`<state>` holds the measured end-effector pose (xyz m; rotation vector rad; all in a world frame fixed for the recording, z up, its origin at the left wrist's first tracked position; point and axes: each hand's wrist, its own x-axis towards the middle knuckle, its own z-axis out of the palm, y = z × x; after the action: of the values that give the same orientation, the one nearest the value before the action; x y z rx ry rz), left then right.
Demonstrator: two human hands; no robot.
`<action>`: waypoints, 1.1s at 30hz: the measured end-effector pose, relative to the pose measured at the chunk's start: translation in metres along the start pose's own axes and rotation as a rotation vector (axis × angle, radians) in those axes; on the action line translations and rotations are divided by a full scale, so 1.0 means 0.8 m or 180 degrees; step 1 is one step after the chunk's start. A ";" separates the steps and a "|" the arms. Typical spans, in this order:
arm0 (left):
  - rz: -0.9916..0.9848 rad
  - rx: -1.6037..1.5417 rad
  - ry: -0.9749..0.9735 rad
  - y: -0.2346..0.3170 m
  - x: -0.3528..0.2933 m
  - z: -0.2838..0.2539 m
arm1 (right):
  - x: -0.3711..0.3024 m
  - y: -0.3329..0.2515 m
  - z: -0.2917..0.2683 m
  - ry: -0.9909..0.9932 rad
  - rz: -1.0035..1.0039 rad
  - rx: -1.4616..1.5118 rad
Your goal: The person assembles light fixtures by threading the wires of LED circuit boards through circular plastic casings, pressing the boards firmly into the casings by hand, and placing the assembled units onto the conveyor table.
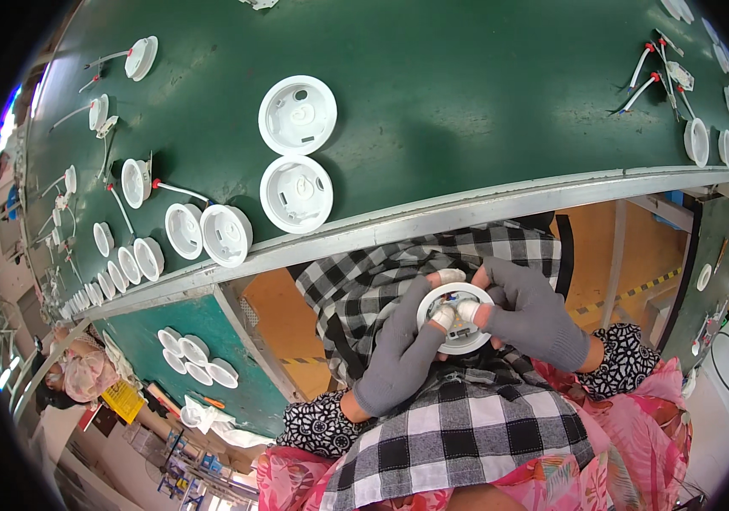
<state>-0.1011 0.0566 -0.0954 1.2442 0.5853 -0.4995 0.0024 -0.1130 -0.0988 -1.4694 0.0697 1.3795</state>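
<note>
Over a checked apron, the left hand and right hand, both in grey gloves, clasp a round white lamp housing between them, taped fingertips pressed inside, perhaps on wiring. Beyond, two open housings lie on the green conveyor belt, with wired ones at left.

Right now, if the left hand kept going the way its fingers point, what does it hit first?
The left hand points up and right, already against the round white housing both hands hold. Beyond it, likely the right hand; depth is unclear.
</note>
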 end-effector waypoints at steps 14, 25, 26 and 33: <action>-0.0193 -0.0049 -0.0142 -0.009 -0.006 -0.002 | -0.008 0.002 0.003 -0.0105 0.0185 -0.0150; 0.0208 0.0590 -0.0212 -0.009 -0.016 -0.009 | -0.001 -0.006 0.002 -0.0504 0.0430 -0.0534; 0.0198 0.0590 -0.0216 -0.008 -0.017 -0.009 | -0.002 -0.005 0.004 -0.0505 0.0437 -0.0526; 0.0172 0.0571 -0.0404 -0.017 -0.011 -0.013 | -0.006 0.002 0.010 -0.0297 0.0406 -0.0357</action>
<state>-0.1179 0.0636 -0.1015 1.3834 0.4051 -0.5907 -0.0058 -0.1106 -0.0946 -1.5123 0.0273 1.5756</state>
